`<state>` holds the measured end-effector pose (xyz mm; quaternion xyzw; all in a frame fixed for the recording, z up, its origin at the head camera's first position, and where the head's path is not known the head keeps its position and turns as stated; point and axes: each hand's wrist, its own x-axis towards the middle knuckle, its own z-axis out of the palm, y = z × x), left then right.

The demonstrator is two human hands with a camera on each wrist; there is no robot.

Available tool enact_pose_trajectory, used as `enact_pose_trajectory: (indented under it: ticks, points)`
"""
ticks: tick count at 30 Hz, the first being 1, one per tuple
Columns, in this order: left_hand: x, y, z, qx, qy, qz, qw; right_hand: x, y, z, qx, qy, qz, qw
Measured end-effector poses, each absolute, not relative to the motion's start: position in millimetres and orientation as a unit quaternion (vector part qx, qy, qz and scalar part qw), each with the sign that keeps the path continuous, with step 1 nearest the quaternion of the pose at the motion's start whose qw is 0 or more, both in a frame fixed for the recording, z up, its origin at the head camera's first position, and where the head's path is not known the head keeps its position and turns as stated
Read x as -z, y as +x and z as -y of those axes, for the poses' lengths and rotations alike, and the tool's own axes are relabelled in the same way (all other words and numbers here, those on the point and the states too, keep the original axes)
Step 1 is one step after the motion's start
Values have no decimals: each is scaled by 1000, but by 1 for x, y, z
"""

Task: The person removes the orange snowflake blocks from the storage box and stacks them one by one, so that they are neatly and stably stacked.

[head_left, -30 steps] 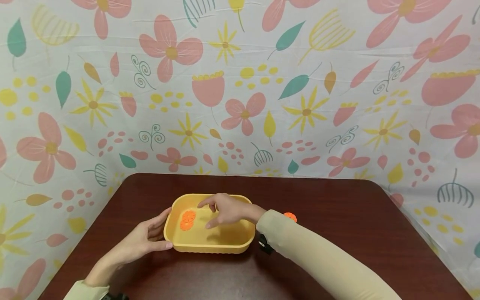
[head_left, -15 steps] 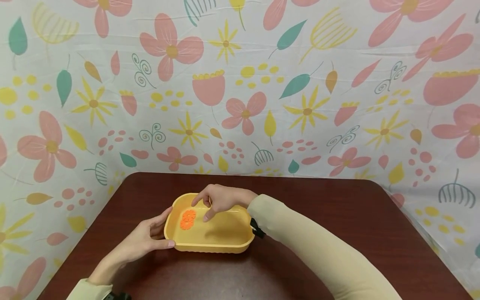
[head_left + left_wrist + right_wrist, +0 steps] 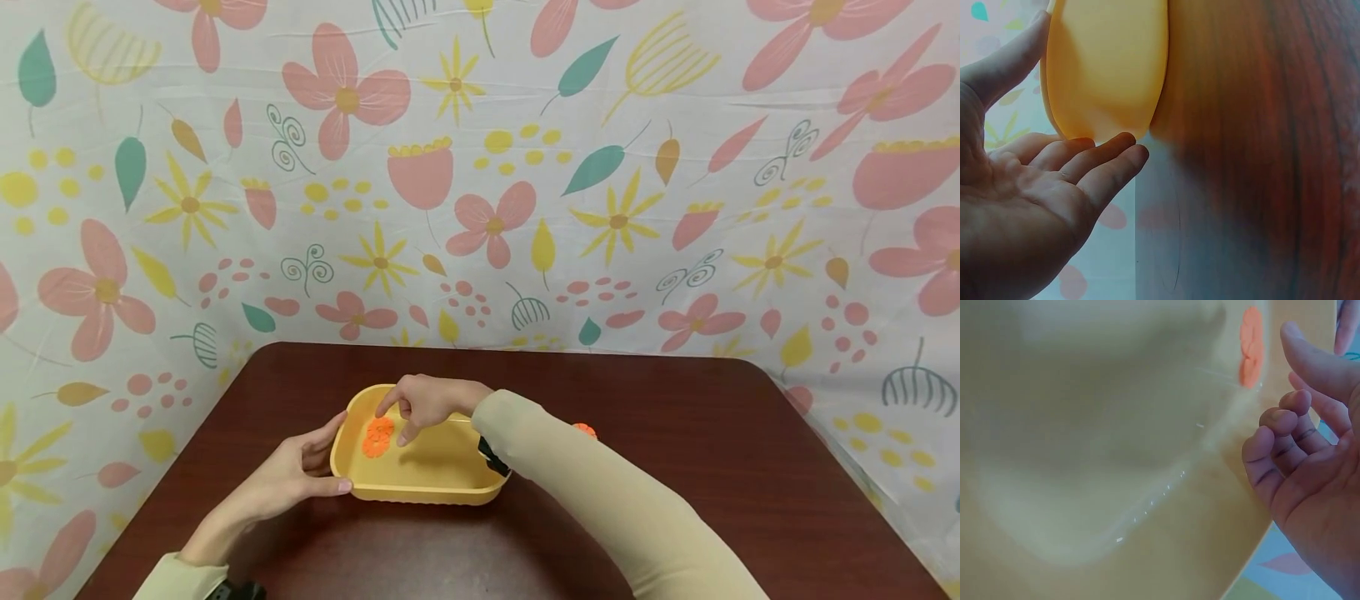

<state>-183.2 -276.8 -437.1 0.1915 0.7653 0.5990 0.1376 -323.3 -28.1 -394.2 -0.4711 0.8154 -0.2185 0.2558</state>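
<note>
A yellow rectangular tray (image 3: 427, 493) with rounded corners rests on the table. Two orange notched discs (image 3: 377, 437) lie overlapping at its left end; the right wrist view shows these orange discs (image 3: 1250, 350) near the tray wall. My left hand (image 3: 277, 483) holds the left end of the tray, its thumb at the near corner and its fingers against the end wall. Over the tray's inside is my right hand (image 3: 429, 400), index finger and thumb spread apart, the other fingers bent, holding nothing. Its index fingertip comes right by the upper edge of the discs.
Another orange disc (image 3: 584, 430) lies on the dark wooden table (image 3: 660, 467) to the right of the tray, partly hidden by the right sleeve (image 3: 570, 475). A white cloth with printed flowers (image 3: 491, 225) hangs behind the table.
My right hand has moved left across the tray toward the two orange discs, its arm following. The left hand and the tray have stayed nearly in place.
</note>
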Motion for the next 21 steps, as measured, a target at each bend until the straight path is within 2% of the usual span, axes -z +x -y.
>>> enact_pose_trajectory:
  ticks: [13,21]
  points:
    - [435,-184,276,-597,187,-768,136,408,-321,40,165,-404,-863,254]
    - [435,-182,276,-591,185,-773,134,414,-319,42,177,-412,-853,269]
